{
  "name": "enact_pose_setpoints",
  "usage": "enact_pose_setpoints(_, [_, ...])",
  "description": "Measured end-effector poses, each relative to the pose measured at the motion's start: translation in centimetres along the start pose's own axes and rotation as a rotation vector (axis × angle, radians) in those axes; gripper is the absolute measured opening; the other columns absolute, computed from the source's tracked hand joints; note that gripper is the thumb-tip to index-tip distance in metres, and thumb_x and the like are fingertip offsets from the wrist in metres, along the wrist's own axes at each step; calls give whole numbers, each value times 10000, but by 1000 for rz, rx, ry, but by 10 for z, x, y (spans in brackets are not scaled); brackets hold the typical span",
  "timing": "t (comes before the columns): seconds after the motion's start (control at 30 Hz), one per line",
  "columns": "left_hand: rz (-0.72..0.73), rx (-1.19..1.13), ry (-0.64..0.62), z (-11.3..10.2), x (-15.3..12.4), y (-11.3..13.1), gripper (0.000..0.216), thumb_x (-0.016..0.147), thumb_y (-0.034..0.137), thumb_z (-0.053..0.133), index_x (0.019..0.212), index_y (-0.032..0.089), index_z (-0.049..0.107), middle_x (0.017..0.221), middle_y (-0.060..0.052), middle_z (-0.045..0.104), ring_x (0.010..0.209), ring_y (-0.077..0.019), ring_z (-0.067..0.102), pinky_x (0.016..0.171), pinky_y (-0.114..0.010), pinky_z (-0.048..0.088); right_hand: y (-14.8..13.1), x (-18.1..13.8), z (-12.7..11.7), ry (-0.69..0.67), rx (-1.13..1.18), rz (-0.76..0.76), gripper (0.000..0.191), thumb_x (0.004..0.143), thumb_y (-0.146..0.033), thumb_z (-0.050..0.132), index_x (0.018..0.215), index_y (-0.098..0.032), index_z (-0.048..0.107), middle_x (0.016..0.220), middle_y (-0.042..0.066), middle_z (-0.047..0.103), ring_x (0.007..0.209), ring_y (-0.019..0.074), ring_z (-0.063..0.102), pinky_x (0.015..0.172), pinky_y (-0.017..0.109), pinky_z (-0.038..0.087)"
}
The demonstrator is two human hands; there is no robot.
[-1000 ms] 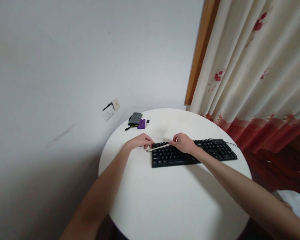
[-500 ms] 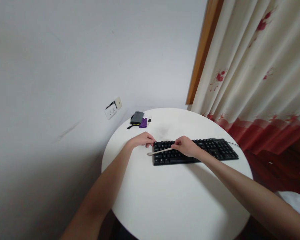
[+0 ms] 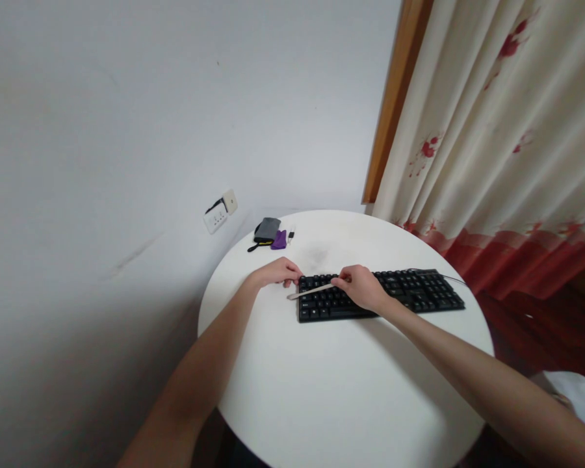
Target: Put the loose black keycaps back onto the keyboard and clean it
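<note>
A black keyboard [image 3: 419,290] lies on the round white table [image 3: 341,383], slightly tilted in my view. My left hand [image 3: 281,270] is at the keyboard's far left corner, its fingers closed on that edge. Over the left half of the keys, my right hand [image 3: 359,286] pinches a slim pale toothbrush-like stick [image 3: 314,290]. The stick's slightly wider end points left and reaches just past the keyboard's left edge. My right hand hides some of the middle keys.
Near the table's far left edge lie a grey pouch [image 3: 268,229], a purple cloth [image 3: 279,240] and a small black-and-white item [image 3: 291,234]. A wall socket [image 3: 216,218] is on the left, and a curtain [image 3: 497,143] hangs at right. The keyboard's cable [image 3: 452,279] trails right.
The right hand and the stick have shifted very slightly left and up over the keys. The left hand stays at the keyboard's corner.
</note>
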State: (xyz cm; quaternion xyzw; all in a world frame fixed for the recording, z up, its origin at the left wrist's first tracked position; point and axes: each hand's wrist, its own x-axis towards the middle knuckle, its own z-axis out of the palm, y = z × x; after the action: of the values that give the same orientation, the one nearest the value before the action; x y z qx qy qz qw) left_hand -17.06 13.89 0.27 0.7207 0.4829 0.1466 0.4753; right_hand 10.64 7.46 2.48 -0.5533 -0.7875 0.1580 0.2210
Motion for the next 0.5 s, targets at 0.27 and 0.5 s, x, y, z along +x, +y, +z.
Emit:
enact_pose_setpoints(0.27, [1, -8, -6, 1, 1, -1, 320, 687, 344, 625, 856, 108, 759, 759, -75, 704, 523, -106, 518, 452, -224, 237, 10, -1, 0, -21, -1, 6, 292, 863, -451, 619, 748, -203, 723, 735, 51, 715, 671, 177, 618, 617, 264, 391])
enact_pose_setpoints(0.5, [-2, -6, 1, 0, 0, -3, 310, 694, 369, 645, 842, 123, 762, 769, -72, 706, 523, -104, 519, 452, -227, 226, 33, -10, -15, -46, 15, 44, 342, 841, -491, 616, 707, -193, 716, 648, 39, 679, 604, 165, 587, 578, 258, 383])
